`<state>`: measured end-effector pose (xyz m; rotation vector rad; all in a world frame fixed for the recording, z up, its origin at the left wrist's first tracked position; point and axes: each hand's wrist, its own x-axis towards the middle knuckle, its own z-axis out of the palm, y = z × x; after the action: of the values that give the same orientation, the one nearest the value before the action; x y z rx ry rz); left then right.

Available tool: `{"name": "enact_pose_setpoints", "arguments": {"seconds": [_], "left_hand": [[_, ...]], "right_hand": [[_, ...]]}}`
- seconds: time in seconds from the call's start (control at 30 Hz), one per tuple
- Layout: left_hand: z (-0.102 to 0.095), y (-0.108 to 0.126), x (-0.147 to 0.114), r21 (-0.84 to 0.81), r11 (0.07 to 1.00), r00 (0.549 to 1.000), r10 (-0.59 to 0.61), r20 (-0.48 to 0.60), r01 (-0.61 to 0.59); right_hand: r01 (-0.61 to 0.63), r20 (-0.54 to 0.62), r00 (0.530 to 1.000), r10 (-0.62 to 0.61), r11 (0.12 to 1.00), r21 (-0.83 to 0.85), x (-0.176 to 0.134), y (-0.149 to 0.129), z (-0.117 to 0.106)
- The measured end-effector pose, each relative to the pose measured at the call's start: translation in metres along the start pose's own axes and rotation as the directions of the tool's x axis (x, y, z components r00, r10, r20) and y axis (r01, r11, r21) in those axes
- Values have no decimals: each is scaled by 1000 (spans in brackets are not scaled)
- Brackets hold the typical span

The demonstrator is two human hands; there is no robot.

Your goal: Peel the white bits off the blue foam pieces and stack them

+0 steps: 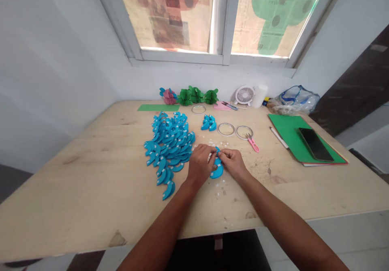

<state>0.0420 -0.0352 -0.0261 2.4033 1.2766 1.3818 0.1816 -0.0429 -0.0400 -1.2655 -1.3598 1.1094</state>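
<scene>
Both hands meet over a blue paper piece [216, 171] near the front middle of the table. My left hand [201, 160] is closed at its left side, fingertips pinched at the piece's upper part. From the right, my right hand [233, 160] pinches at the same upper part with thumb and forefinger. What lies exactly between the fingertips is too small to tell. Left of my hands spreads a large heap of blue curved paper pieces [173, 139] with small white patches on them. Tiny white scraps [224, 144] are scattered around the hands.
Behind my hands lie a small blue paper cluster [208, 122], tape rolls [225, 129] and pink thread snips [252, 143]. A phone [316, 144] rests on green sheets [282, 131] beside a pen [278, 137]. Along the wall stand green paper figures [194, 95] and a white fan [244, 95].
</scene>
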Motion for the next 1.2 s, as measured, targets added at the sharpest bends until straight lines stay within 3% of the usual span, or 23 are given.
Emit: {"name": "enact_pose_setpoints", "arguments": {"seconds": [0.6,0.77,1.0,1.2], "left_hand": [[0,1,2,26,1000,1000,13,21,-13],[-3,1,2,-17,998,998,-64,20,64],[-7,-7,4,60,979,980,-199,30,197],[-11,-4,8,-207,897,921,-382,82,390]], "right_hand": [[-15,2,1000,15,1000,26,0,-2,0],[-29,-23,999,29,1000,8,1,-2,-2],[-39,-49,998,39,999,16,2,-1,-2],[-59,-36,998,61,997,44,0,-5,-2]]}}
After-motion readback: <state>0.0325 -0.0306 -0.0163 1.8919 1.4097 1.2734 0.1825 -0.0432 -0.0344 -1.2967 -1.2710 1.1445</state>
